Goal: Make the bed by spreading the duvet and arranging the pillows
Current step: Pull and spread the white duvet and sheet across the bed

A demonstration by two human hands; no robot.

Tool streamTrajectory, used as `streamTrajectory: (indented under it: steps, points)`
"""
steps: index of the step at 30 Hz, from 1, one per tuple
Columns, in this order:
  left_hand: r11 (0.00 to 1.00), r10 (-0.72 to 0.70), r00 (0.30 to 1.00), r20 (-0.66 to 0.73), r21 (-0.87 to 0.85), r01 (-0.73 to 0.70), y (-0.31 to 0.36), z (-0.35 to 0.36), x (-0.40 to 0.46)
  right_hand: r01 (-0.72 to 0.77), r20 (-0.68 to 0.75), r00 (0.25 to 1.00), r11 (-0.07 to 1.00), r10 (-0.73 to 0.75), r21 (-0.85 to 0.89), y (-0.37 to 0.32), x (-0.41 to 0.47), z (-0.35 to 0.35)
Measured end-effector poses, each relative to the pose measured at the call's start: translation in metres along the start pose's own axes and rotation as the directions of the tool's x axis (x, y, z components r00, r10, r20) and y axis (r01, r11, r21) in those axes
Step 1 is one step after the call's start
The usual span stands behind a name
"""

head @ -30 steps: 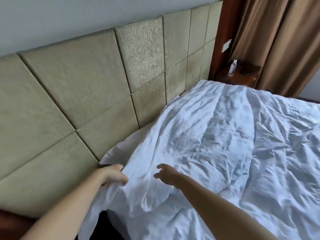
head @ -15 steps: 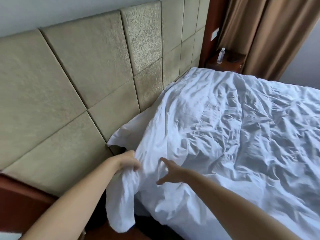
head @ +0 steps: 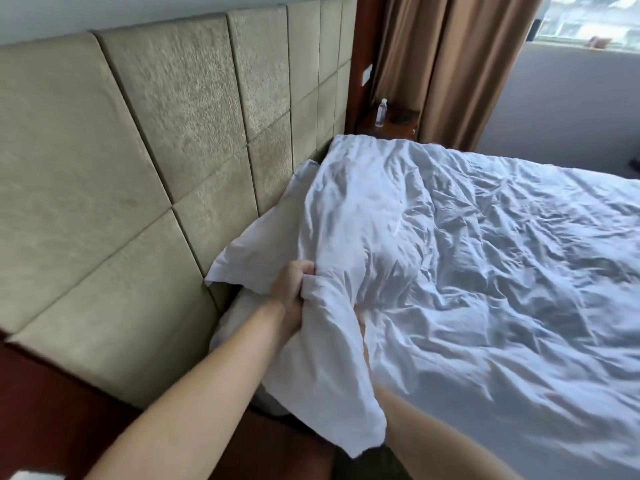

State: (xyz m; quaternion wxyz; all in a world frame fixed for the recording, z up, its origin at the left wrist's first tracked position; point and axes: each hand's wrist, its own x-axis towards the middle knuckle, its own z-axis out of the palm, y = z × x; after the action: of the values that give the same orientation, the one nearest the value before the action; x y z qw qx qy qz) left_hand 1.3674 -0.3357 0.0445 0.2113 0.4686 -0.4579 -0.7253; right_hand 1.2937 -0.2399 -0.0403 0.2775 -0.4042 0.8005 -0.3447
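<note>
A rumpled white duvet (head: 485,258) covers the bed from the headboard to the right edge of view. My left hand (head: 294,296) grips a bunched fold at the duvet's near top corner, and the corner hangs down off the bedside. My right hand (head: 362,327) is under that lifted fold; only a sliver of it and the forearm show, so its fingers are hidden. A white pillow (head: 263,247) lies against the headboard, partly uncovered just beyond my left hand.
A padded beige headboard (head: 166,161) runs along the left. A dark wooden nightstand (head: 398,123) with a clear bottle (head: 381,112) stands at the bed's far corner beside brown curtains (head: 450,64). Dark wood frame lies below my left arm.
My left hand has lifted the duvet corner higher and toward the bed. My right hand has gone under the fold. More of the pillow shows.
</note>
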Motion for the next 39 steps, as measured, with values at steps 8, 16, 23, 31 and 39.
streamTrajectory:
  steps: [8, 16, 23, 31, 39]
  points:
    - [0.998, -0.058, 0.956, -0.287, -0.041, 0.048, -0.019, -0.017, 0.012, -0.162, -0.080, 0.985, 0.983, 0.156, -0.080, 0.010, 0.014, -0.054]
    - [0.983, -0.013, 0.962, -0.272, 0.173, 0.062, -0.013, -0.009, -0.007, -0.071, -0.038, 0.997, 0.954, 0.063, -0.291, -0.005, -0.019, -0.105]
    - [0.968, 0.007, 0.965, -0.261, 0.243, 0.058, -0.033, -0.043, -0.049, -0.034, 0.017, 0.999, 0.920, 0.043, -0.391, -0.020, -0.070, -0.088]
    - [0.951, 0.098, 0.961, -0.257, 0.310, -0.014, -0.049, -0.037, -0.121, -0.002, -0.013, 1.000, 0.906, -0.004, -0.423, -0.024, -0.147, -0.104]
    - [0.921, 0.158, 0.949, -0.273, 0.386, -0.043, -0.066, -0.037, -0.190, 0.106, -0.044, 0.989, 0.872, -0.144, -0.479, -0.026, -0.211, -0.112]
